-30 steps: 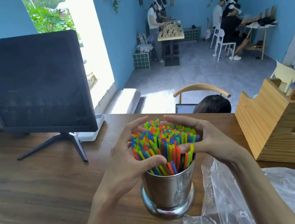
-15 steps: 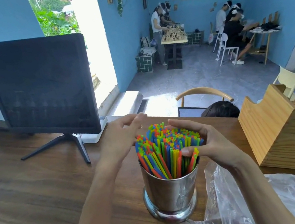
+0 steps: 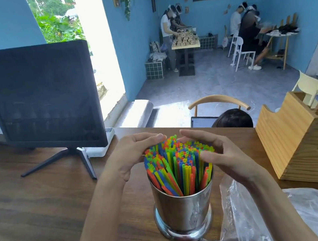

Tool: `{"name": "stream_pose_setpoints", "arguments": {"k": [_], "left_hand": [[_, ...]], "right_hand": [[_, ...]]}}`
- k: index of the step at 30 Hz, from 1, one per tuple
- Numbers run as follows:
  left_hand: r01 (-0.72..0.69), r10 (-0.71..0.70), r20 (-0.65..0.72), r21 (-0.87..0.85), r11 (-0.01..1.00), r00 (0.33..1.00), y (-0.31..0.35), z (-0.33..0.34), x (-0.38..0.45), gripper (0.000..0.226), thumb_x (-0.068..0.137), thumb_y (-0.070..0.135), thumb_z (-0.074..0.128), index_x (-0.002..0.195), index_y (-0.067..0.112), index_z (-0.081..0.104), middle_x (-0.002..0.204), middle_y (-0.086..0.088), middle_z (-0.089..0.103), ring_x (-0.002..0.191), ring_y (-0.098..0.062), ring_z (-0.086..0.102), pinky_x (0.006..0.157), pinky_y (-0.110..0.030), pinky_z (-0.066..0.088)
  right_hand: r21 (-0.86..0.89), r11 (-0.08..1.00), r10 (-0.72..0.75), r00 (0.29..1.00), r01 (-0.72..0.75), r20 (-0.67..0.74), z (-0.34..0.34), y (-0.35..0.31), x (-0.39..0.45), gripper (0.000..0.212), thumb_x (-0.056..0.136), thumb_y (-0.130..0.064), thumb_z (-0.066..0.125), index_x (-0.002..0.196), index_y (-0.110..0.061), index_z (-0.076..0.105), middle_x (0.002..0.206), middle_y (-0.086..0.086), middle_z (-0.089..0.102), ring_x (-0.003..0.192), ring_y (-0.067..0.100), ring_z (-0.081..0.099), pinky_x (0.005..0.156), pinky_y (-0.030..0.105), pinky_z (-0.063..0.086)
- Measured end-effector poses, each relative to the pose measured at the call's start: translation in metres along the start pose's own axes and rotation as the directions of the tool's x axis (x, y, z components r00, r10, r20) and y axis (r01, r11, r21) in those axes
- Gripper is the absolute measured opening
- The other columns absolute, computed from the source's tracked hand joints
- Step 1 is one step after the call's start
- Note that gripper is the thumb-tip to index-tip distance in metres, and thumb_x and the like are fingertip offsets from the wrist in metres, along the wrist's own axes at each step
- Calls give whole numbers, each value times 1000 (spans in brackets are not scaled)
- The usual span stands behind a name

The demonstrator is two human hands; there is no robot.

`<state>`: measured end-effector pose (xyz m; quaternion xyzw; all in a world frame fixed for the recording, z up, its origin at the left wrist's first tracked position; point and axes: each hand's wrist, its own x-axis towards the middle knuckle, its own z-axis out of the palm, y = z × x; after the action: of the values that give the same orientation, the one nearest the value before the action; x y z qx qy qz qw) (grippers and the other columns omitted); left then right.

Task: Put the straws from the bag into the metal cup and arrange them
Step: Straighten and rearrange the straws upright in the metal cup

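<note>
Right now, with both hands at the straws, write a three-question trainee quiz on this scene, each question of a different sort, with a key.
1. True or false: the bundle of thin multicoloured plastic straws stands upright in the shiny cylindrical metal cup.
2. Which item lies on the dark wooden table to the cup's right? A: the crumpled clear plastic bag; B: the black flat monitor; C: a red bowl.
3. Fill the gap: the left hand and the right hand cup the straws near their ____ ends.

Key: 1 true; 2 A; 3 top.
</note>
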<state>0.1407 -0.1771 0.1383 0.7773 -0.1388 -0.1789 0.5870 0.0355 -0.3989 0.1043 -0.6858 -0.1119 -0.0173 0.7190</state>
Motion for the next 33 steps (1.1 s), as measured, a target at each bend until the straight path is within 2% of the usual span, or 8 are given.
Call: {"name": "stream_pose_setpoints", "arguments": {"k": [3, 9, 13, 16, 21, 25, 29, 33], "left_hand": [[-33, 35, -29, 63, 997, 999, 3, 4, 2, 11, 91, 37, 71, 97, 34, 80, 100, 8, 77, 100, -11, 70, 84, -26, 55], [-78, 80, -6, 144, 987, 997, 10, 8, -3, 46, 71, 70, 66, 102, 38, 79, 100, 16, 75, 98, -1, 66, 75, -20, 48], [-76, 75, 8, 155, 985, 997, 11, 7, -2, 18, 84, 45, 76, 95, 32, 81, 92, 12, 76, 91, -8, 70, 71, -20, 52], [-46, 46, -5, 105, 993, 999, 10, 3, -1, 12, 85, 38, 78, 95, 32, 79, 95, 10, 77, 94, -9, 70, 71, -21, 52], [-32, 32, 102, -4, 999, 994, 5, -1, -3, 32, 73, 37, 85, 104, 30, 77, 105, 3, 78, 106, -22, 71, 98, -42, 55], [-20, 38, 168, -106, 994, 985, 3, 0, -5, 44, 68, 29, 88, 110, 25, 75, 113, -4, 76, 108, -28, 71, 102, -48, 53], [-31, 56, 168, -147, 989, 984, 4, 4, -8, 36, 79, 13, 81, 114, 20, 73, 115, -7, 75, 111, -29, 70, 102, -47, 54], [-65, 94, 155, -182, 981, 983, 6, 9, -15, 34, 79, 9, 79, 110, 23, 74, 115, -4, 74, 106, -20, 71, 88, -32, 59]], "right_hand": [[-17, 1000, -4, 999, 3, -40, 3, -1, 0, 81, 71, -66, 81, 139, -26, 62, 137, 3, 66, 128, 25, 62, 97, 31, 55], [-30, 1000, 0, 999, -1, -45, 6, -4, 0, 60, 78, -49, 77, 132, -23, 68, 132, 3, 69, 124, 26, 65, 93, 33, 56], [-34, 999, 2, 998, -4, -56, 6, -5, -1, 54, 81, -42, 72, 130, -21, 69, 130, 4, 70, 121, 27, 66, 94, 38, 57], [-49, 999, -2, 999, -1, -49, 5, -5, -2, 51, 83, -40, 69, 130, -20, 68, 130, 4, 70, 122, 27, 66, 96, 39, 57], [-128, 990, -71, 994, 60, -78, 14, -15, -3, 46, 84, -43, 67, 122, -16, 71, 122, 1, 73, 117, 20, 68, 86, 27, 57], [-355, 916, -228, 971, 188, -74, 25, -23, -7, 34, 86, -43, 72, 113, -24, 77, 123, -5, 69, 123, 21, 63, 95, 35, 55], [-521, 827, -252, 968, 210, -9, 35, -29, -11, 20, 85, -37, 81, 103, -30, 81, 121, -14, 68, 124, 15, 60, 97, 31, 54], [-529, 827, -257, 965, 191, -53, 27, -22, -7, 12, 89, -18, 77, 98, -25, 83, 110, -11, 74, 117, 17, 65, 97, 33, 53]]}}
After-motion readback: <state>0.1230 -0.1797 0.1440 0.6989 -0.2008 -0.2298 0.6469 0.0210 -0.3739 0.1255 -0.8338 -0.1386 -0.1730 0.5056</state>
